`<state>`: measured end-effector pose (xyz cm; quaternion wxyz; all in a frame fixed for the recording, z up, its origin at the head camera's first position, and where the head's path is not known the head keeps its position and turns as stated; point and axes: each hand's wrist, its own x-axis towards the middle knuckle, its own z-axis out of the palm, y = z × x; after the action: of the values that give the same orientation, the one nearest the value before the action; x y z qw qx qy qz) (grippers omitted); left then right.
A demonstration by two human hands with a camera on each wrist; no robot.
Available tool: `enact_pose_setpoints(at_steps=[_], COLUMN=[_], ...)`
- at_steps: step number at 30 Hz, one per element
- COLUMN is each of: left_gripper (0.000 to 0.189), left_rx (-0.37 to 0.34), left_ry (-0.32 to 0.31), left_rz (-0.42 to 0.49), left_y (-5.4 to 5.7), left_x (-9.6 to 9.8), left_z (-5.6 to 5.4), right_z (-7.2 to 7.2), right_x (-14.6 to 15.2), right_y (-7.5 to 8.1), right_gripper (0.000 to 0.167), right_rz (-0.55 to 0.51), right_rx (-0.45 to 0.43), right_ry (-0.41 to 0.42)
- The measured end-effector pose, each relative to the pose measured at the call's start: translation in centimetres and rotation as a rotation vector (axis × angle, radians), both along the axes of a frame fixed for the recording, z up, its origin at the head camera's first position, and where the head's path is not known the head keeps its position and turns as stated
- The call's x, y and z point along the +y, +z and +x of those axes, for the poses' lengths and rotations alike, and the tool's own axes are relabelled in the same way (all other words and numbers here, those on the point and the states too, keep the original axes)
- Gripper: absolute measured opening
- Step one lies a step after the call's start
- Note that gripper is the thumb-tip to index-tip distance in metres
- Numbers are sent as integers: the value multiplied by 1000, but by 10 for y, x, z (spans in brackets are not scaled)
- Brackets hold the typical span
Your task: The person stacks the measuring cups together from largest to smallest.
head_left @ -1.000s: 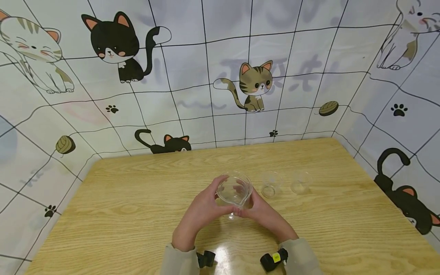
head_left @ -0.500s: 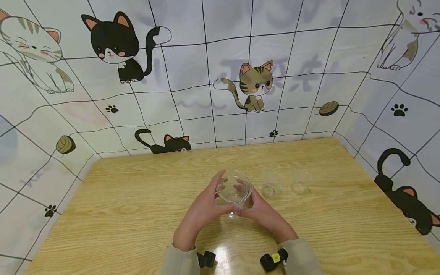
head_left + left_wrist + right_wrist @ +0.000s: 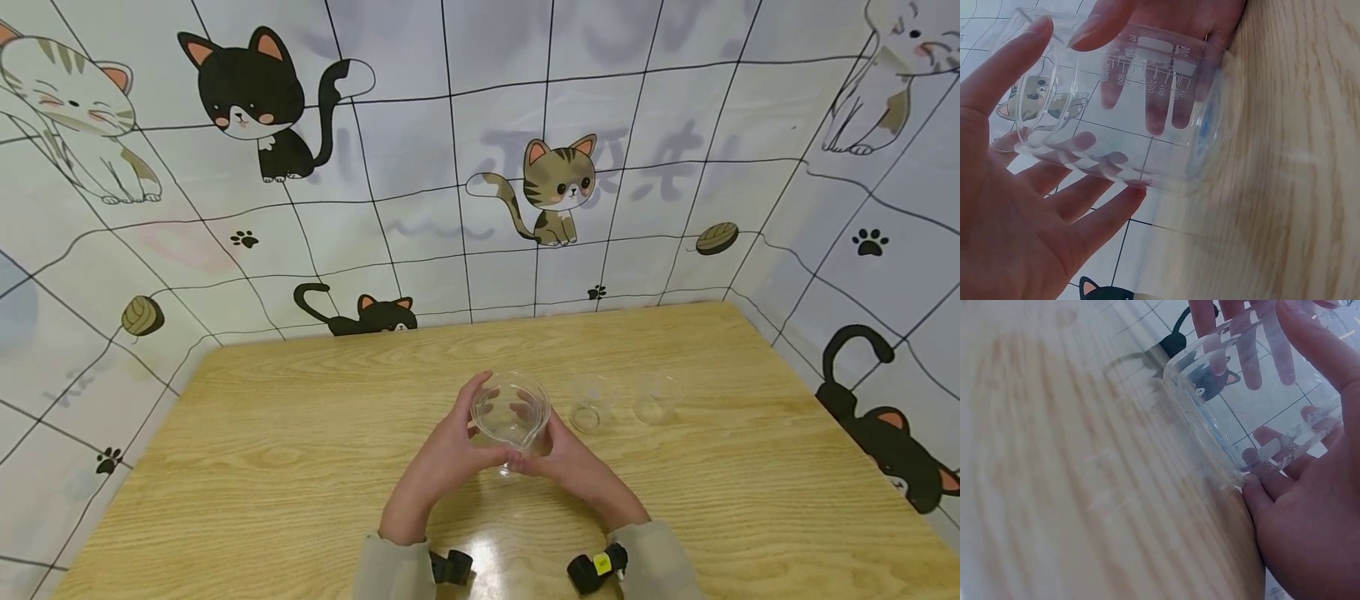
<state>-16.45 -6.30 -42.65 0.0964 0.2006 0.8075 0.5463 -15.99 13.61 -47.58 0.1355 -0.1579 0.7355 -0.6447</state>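
A clear glass beaker (image 3: 507,427) with a pouring spout and printed volume marks stands upright on the wooden table, its spout facing the person. My left hand (image 3: 446,446) grips it from the left, and my right hand (image 3: 566,454) grips it from the right. The thumbs meet at the front, just below the rim. In the left wrist view, the left hand's fingers spread along the glass wall of the beaker (image 3: 1141,153). The right wrist view shows the right hand (image 3: 1310,519) around the beaker (image 3: 1225,419) close to its base. No contents are visible inside.
Two smaller clear glass vessels, a nearer one (image 3: 587,415) and a farther one (image 3: 654,406), stand to the right of the beaker. The wooden table (image 3: 300,450) ends at walls covered in a cat-print sheet (image 3: 420,167).
The left index finger has straightened a little and lifted along the rim between the first frame and the second. Both hands and the beaker otherwise stay in place.
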Motion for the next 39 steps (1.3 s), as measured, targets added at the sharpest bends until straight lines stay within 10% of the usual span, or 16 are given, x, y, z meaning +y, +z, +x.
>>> enact_pose_setpoints(at_steps=[12,22,39], left_gripper=[95,94,94], left_rx=[-67,-50,-73], left_ry=[-69,-108,-88], left_rz=[153,299,289], left_y=[18,4,-8], left_x=[1,3,6], left_z=[10,7,5], right_z=[3,12,3], right_x=[-1,-4,-2], right_y=[5,30,4], right_gripper=[85,86,88], right_rz=[1,7,44], right_rx=[-16,-43,-13], right_ry=[-9,-11,-47])
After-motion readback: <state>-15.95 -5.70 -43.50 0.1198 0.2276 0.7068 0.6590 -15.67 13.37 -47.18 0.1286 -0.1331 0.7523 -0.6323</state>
